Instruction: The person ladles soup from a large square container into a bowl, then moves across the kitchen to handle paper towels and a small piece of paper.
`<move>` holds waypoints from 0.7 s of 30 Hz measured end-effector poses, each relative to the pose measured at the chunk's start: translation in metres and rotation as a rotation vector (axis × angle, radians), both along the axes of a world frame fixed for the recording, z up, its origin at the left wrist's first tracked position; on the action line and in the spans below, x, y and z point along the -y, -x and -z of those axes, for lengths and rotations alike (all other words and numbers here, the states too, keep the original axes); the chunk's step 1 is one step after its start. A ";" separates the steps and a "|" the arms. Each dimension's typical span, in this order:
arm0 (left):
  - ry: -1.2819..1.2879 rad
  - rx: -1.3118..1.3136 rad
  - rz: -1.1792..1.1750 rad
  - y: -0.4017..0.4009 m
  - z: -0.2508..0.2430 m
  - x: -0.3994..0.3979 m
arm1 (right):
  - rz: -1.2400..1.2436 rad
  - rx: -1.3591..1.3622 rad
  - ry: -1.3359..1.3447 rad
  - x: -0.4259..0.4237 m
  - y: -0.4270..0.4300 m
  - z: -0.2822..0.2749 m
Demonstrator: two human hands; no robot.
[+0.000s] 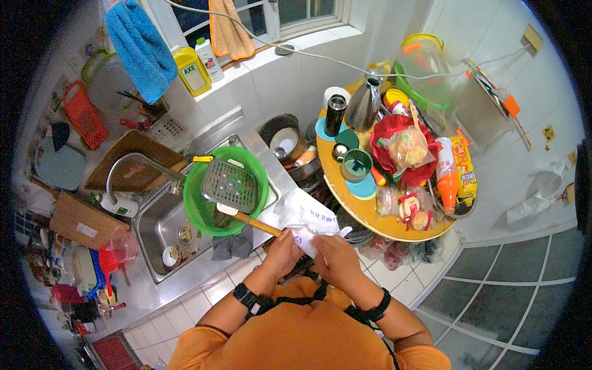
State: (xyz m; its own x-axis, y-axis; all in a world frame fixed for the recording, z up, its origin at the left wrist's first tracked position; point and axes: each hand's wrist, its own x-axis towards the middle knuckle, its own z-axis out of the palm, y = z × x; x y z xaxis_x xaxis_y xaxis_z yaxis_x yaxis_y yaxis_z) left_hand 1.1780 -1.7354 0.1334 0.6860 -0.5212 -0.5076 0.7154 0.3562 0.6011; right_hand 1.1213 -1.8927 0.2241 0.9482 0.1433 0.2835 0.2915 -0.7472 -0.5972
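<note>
Both my hands are together at the sink counter's right edge, on a white plastic bag (319, 222) printed with purple writing. My left hand (283, 253) grips the bag's lower left part, its thumb up by the end of a wooden handle (259, 225). Whether that handle is also held is hard to tell. My right hand (340, 259) has its fingers closed on the bag's lower right side. The handle slants over the rim of a green plastic basin (194, 217). A grey perforated tray (230, 185) with white side grips rests across the basin.
The basin overlaps a steel sink (159, 231) with a curved faucet (113, 171) and a small bowl (171, 255). A grey cloth (232, 245) drapes the counter edge. To the right, a round yellow table (333, 171) bears a vacuum jug (363, 106), food packages and an orange-filled bottle (447, 180).
</note>
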 end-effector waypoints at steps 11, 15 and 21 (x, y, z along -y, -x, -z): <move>-0.021 0.089 0.095 0.006 -0.039 -0.006 | 0.302 -0.092 -0.006 -0.005 -0.016 0.010; -0.046 0.088 0.122 0.004 -0.049 -0.015 | 0.276 -0.156 -0.127 -0.015 -0.015 0.011; -0.107 0.104 0.079 0.010 -0.049 -0.020 | 0.301 -0.207 -0.212 -0.021 -0.015 0.017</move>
